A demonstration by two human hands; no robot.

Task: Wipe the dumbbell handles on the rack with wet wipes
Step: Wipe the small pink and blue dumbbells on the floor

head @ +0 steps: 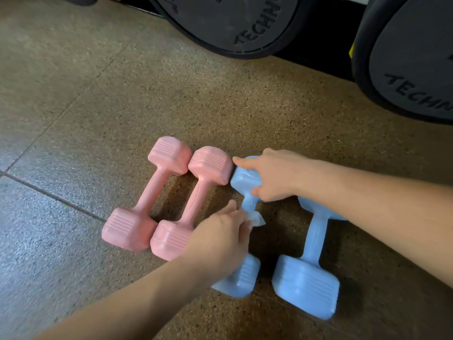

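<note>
Speckled rubber gym floor [171, 94], tile seams running off toward the left edge, no rack anywhere in shot. Four little dumbbells lying flat around the middle of the floor. Two pink dumbbells [147, 204] side by side with heads touching. Just beside them the blue dumbbell [241, 278] getting the wipe, far head right up against a pink head, touching as far as can be told. Then a second blue dumbbell [311, 246] a bit further toward the right edge.

Left hand [220, 239] curled round the blue handle with the wet wipe [256, 218] bunched under the fingers, one corner poking out. Right hand [272, 175] clamped over the far head, thumb on the near side, index finger stuck out straight toward the pink one.

Looks like a moulded plastic shell, so probably light and stiff, a bit slick once wet, likely to roll or skate on the floor if not pinned. Best grabbed by a blocky head, leaving the thin handle free for the wipe.

Tight gap to the neighbouring pink head, so not much knuckle room there. Big black weight plates [232, 23] standing along the far edge, well apart, not in the way.
</note>
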